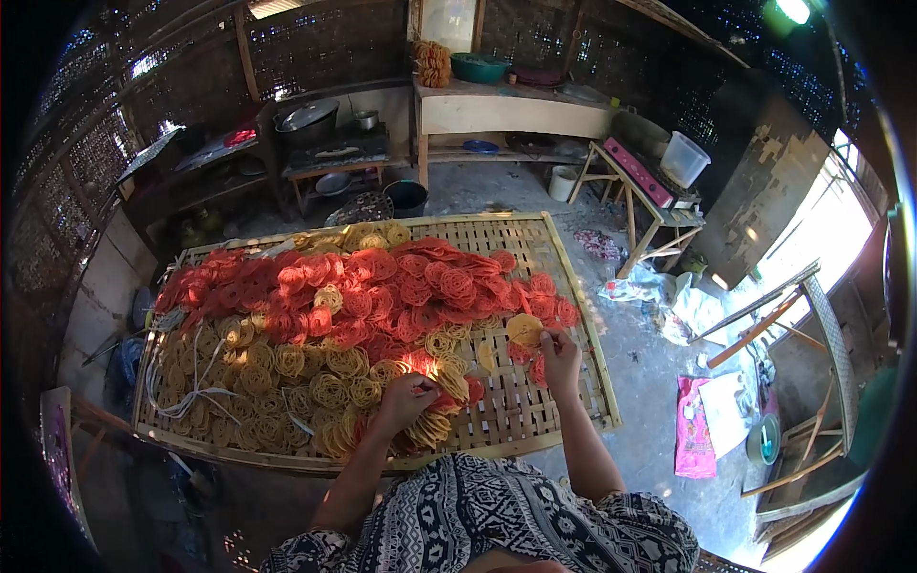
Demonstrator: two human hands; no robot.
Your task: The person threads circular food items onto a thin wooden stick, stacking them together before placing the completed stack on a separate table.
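My right hand (561, 358) pinches the edge of a yellow disc (525, 329), which looks like a thin lattice cracker, above the right part of a woven bamboo rack (523, 415). At the rack's near edge my left hand (407, 402) has its fingertips together against a leaning stack of yellow and red crackers (431, 428). Whether those fingers grip any of them is hidden. Red lattice crackers (437, 279) lie heaped across the rack's middle. Yellow-brown ones (272, 379) cover its near left part. A smaller yellow piece (486, 355) lies between my hands.
White strips (204, 392) lie over the left crackers. Beyond the rack are a black bucket (406, 198) and a long table (509, 114) bearing a green basin (480, 67). To the right are a pink stove (637, 172), plastic sheets (691, 308), a pink bag (693, 430) and a tipped wooden frame (831, 351).
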